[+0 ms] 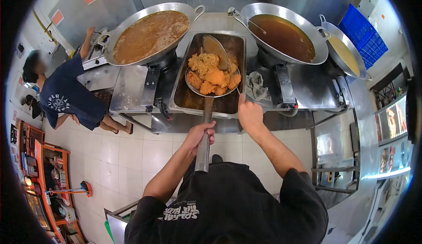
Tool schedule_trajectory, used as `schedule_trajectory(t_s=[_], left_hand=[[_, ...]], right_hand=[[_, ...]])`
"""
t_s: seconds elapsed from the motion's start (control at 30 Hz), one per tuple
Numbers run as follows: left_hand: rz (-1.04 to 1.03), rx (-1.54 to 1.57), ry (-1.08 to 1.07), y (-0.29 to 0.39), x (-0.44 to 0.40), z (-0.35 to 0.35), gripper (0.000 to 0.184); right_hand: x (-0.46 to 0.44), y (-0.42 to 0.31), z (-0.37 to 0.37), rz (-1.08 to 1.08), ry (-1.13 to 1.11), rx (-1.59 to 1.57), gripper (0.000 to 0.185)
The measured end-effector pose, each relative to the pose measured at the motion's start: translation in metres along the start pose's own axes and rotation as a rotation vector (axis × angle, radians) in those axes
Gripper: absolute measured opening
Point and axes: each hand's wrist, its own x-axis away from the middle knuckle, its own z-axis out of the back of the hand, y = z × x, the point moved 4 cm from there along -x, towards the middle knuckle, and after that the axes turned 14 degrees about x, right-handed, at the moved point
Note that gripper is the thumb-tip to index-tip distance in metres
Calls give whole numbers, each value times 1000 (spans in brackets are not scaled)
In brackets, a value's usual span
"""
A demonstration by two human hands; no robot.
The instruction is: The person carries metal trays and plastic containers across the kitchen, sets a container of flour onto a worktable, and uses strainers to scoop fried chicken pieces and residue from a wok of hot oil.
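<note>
My left hand [200,136] is wrapped round the thick metal handle [207,112] of a round strainer. Golden fried chicken pieces [213,74] are heaped in the strainer, which is over a deep rectangular metal tray [228,107]. A second, perforated skimmer [214,48] leans in the tray behind the chicken. My right hand [250,114] is closed at the tray's front right corner, on something thin at the strainer's right side; what it grips is mostly hidden. Right of the tray lies a crumpled grey cloth [256,87].
A wok of bubbling oil [151,37] stands at left, a wok of dark oil [281,37] at right, and a paler one [343,55] beyond. A co-worker [70,90] stands at far left. A blue crate [362,35] is at back right.
</note>
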Motion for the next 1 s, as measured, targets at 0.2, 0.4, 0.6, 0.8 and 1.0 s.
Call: schedule_trajectory(t_s=[0.2, 0.4, 0.6, 0.8, 1.0], left_hand=[[24, -22, 30, -1, -1, 7, 22], [31, -83, 29, 0, 0, 32, 24], [34, -126, 46, -1, -2, 32, 25], [22, -114, 12, 1, 1, 29, 24], [17, -112, 40, 0, -1, 29, 23]], right_hand=[[5, 31, 1, -166, -70, -275, 14], [21, 66, -6, -220, -88, -456, 14], [14, 67, -3, -229, -221, -346, 19], [14, 87, 4, -267, -175, -551, 24], [0, 97, -1, -298, -305, -690, 23]])
